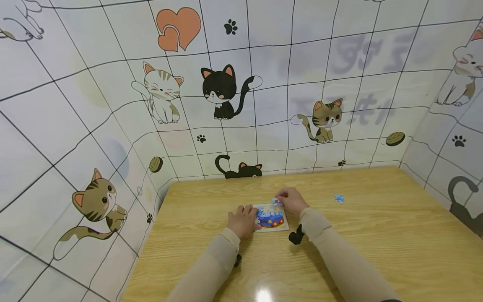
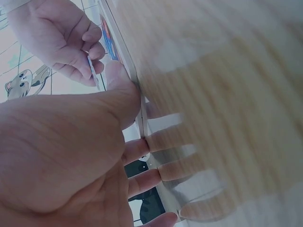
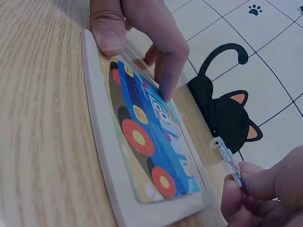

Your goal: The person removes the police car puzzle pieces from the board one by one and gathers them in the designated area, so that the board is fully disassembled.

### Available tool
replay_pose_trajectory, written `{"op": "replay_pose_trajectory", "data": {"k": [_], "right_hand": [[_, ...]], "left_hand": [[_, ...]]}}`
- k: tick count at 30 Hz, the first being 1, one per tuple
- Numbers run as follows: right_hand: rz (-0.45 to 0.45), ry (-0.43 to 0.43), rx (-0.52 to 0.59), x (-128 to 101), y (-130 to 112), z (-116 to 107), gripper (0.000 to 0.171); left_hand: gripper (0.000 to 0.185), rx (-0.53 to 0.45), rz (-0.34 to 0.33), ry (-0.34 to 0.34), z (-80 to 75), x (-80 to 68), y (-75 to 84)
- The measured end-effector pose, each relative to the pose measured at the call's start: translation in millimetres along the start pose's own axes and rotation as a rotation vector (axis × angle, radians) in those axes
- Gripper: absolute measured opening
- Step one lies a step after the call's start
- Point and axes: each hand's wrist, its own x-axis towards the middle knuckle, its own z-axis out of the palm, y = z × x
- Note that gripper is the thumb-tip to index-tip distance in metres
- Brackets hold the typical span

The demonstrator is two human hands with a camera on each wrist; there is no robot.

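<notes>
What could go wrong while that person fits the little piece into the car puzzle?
The small blue puzzle piece is only pinched at its edge by the right hand, so it might slip. The left hand steadies the square wooden puzzle tray with fingertips alone; a push could slide it. Another loose blue piece lies apart on the wooden table and could be brushed away.

no legible text, label, brand or number. faint grey characters show through the cat-print backdrop (image 1: 362,79), mirrored and blurred, unreadable. the puzzle board (image 3: 142,142) carries only a blue cartoon vehicle picture, no lettering that can be made out.
</notes>
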Motion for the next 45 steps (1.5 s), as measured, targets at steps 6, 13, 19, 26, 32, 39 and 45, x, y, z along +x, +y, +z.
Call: {"op": "replay_pose_trajectory", "data": {"k": [6,13,19,26,32,39,45], "right_hand": [[-0.019,0.018,-0.022,0,7,-10,0.018],[-0.029,0.037,-0.045,1,19,-27,0.019],[-0.004,0.045,-0.053,1,29,-42,0.021],[0.016,0.062,-0.046,0,39,-58,0.022],[0.01,0.071,-0.089,-2,45,-72,0.02],[0.026,0.098,-0.084,-1,56,-85,0.018],[0.022,0.115,-0.114,-2,61,-94,0.016]], "left_hand": [[0.059,0.0,0.005,0.002,1.3,0.3,0.1],[0.06,0.003,0.013,-0.003,2.1,0.3,-1.0],[0.061,-0.01,0.012,-0.001,5.7,3.2,-1.7],[0.061,-0.005,0.016,-0.002,5.9,3.4,-2.4],[0.062,0.02,0.026,0.005,7.0,2.9,-2.8],[0.06,0.01,0.019,0.003,4.9,1.2,-2.6],[0.059,0.004,0.019,-0.005,0.4,-2.2,-1.4]]}}
